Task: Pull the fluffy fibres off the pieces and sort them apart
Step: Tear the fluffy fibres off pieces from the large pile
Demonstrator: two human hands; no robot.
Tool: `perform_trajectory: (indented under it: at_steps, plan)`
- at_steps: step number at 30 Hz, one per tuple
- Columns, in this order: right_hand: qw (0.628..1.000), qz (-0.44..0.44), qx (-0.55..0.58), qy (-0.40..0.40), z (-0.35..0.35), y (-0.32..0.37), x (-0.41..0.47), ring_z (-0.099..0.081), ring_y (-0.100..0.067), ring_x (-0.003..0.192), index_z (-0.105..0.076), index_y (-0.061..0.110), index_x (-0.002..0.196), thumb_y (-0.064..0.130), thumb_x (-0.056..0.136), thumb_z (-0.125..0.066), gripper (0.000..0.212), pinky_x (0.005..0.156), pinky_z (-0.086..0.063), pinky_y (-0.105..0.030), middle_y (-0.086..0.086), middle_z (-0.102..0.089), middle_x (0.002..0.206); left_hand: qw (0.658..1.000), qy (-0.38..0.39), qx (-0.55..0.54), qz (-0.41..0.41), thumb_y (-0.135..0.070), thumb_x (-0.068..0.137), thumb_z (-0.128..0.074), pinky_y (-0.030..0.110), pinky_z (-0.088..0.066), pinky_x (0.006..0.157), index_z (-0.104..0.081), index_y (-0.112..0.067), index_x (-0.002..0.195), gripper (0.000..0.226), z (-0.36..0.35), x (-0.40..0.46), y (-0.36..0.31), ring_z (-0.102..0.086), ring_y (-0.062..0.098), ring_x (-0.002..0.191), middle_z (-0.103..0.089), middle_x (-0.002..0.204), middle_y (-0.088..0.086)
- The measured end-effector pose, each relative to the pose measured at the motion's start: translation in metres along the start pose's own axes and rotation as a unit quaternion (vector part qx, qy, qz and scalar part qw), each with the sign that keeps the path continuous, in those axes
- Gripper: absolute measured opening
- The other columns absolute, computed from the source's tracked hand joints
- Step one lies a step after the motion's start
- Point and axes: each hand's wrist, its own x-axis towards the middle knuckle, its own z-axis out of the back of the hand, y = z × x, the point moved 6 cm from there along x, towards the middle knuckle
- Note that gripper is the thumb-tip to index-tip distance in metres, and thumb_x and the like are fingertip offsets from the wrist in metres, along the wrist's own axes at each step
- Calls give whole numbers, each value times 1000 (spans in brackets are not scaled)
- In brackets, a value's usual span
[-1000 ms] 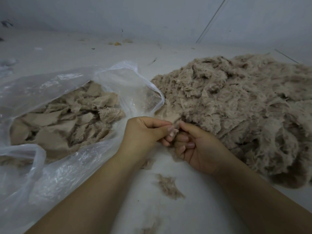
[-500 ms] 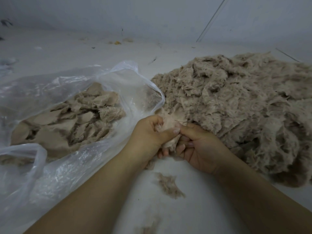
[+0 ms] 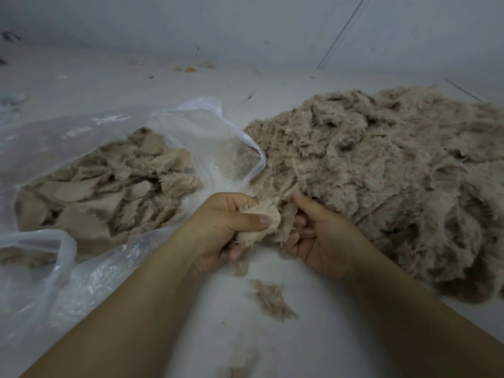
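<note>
My left hand grips a pale beige fabric piece with its thumb pressed across it. My right hand sits right beside it, fingers curled round a tuft of fluffy fibres at the piece's right edge. A big heap of fluffy brown fibres lies to the right, touching my right hand. An open clear plastic bag on the left holds several flat beige pieces.
Small loose fibre tufts lie on the white floor between my forearms, with another tuft near the bottom edge. A pale wall rises behind, with scattered bits of debris along its base.
My hands have moved apart a little. The piece, barely showing between my fingertips before, now bulges out of my left hand while my right hand has drawn to the right with fibres.
</note>
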Motion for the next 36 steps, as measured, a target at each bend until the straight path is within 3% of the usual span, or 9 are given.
perform_trajectory:
  at_steps: [3, 7, 10, 13, 20, 24, 30, 34, 36]
  plan:
    - [999, 20, -41, 26, -3, 1, -3, -38, -2, 38, -62, 9, 93, 27, 76, -64, 24, 42, -40, -16, 4, -42, 53, 996, 72, 38, 22, -5, 70, -76, 15, -21, 31, -63, 7, 73, 18, -14, -4, 7, -38, 13, 24, -49, 46, 11]
    - [998, 28, -55, 14, -2, 0, -2, -53, -21, 68, -59, 2, 107, 20, 83, -63, 31, 67, -42, -32, -16, -62, 82, 989, 124, 66, 39, 0, 75, -74, 12, -26, 31, -58, 15, 81, 23, -20, -11, 8, -38, 11, 24, -50, 43, 9]
    - [999, 20, -35, 8, -1, 0, -1, -40, -4, 41, -59, 7, 91, 30, 83, -64, 25, 52, -42, -21, 3, -48, 52, 999, 25, 22, -7, -9, 72, -75, 13, -24, 32, -67, -6, 68, 10, -12, -4, 1, -38, 10, 26, -52, 44, 7]
    - [999, 8, -31, 24, -4, 0, -3, -25, -2, 36, -58, 16, 81, 39, 70, -70, 28, 41, -38, -16, 8, -35, 51, 997, -54, -32, -47, -17, 69, -75, 16, -30, 36, -71, -14, 66, 6, -4, 1, 1, -45, 11, 36, -58, 51, 5]
    - [997, 17, -61, 43, -5, 0, -3, -24, -2, 37, -59, 14, 86, 33, 71, -70, 27, 41, -35, -15, 7, -28, 54, 991, -68, -47, -108, -17, 70, -76, 15, -44, 45, -75, -9, 67, 9, -2, 2, -1, -56, 9, 42, -64, 53, 5]
    - [998, 21, -39, 35, -6, 1, -4, -23, -1, 37, -59, 16, 74, 26, 75, -66, 13, 42, -33, -15, 7, -32, 52, 992, -56, -72, -83, -11, 75, -74, 32, -52, 67, -74, -3, 92, 19, 2, 5, 3, -67, 30, 75, -71, 90, 24]
    - [999, 5, -33, -10, -2, 0, -5, -27, -4, 41, -60, 4, 93, 20, 86, -59, 18, 50, -37, -20, 4, -37, 48, 999, 20, -6, -42, -2, 87, -64, 24, -48, 42, -75, -10, 85, 13, -18, 4, 11, -65, 22, 52, -73, 81, 21]
    - [1000, -21, 11, -4, -2, -2, -3, -23, -2, 35, -55, 11, 80, 24, 95, -51, 20, 37, -30, -13, 3, -33, 53, 994, -77, 50, -57, 2, 93, -57, 39, -58, 61, -63, 10, 106, 16, -3, 11, 10, -69, 48, 80, -70, 93, 30]
    - [1000, -21, 15, 5, -3, -2, -2, -23, -2, 35, -49, 13, 77, 23, 94, -50, 20, 37, -30, -13, 4, -35, 52, 989, -105, 84, -68, 3, 93, -57, 37, -59, 69, -63, 10, 106, 16, 1, 14, 9, -69, 45, 88, -71, 95, 28]
